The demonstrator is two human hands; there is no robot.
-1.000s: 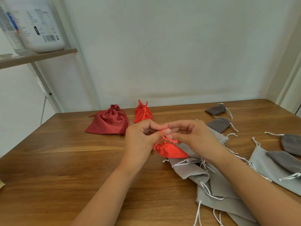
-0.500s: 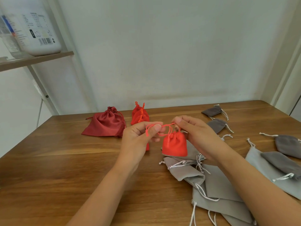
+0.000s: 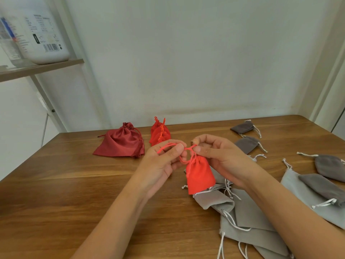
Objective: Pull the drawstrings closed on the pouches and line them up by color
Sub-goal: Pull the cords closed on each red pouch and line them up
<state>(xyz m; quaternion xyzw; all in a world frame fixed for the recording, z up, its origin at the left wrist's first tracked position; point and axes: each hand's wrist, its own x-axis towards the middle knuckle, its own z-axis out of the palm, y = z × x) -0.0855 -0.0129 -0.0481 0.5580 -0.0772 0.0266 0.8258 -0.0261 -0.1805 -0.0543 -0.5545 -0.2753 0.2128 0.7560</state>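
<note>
The small orange-red pouch (image 3: 199, 174), lying on the grey pouches (image 3: 252, 219) a second ago, now hangs above the counter (image 3: 74, 184) with its neck gathered, the left hand (image 3: 162, 161) and right hand (image 3: 220, 156) each in a closed grip pinching its drawstring (image 3: 167, 146); closure is judged nearly complete.

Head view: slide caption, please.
Left hand and right hand pinch the drawstrings of the red pouch above grey pouches on a wooden table.

A plain white wall (image 3: 186, 62) rises behind the brown wooden bench (image 3: 56, 202). At left, a wooden shelf (image 3: 46, 69) on a white frame (image 3: 51, 103) carries a large white labelled container (image 3: 48, 34). The light is soft and even.
</note>
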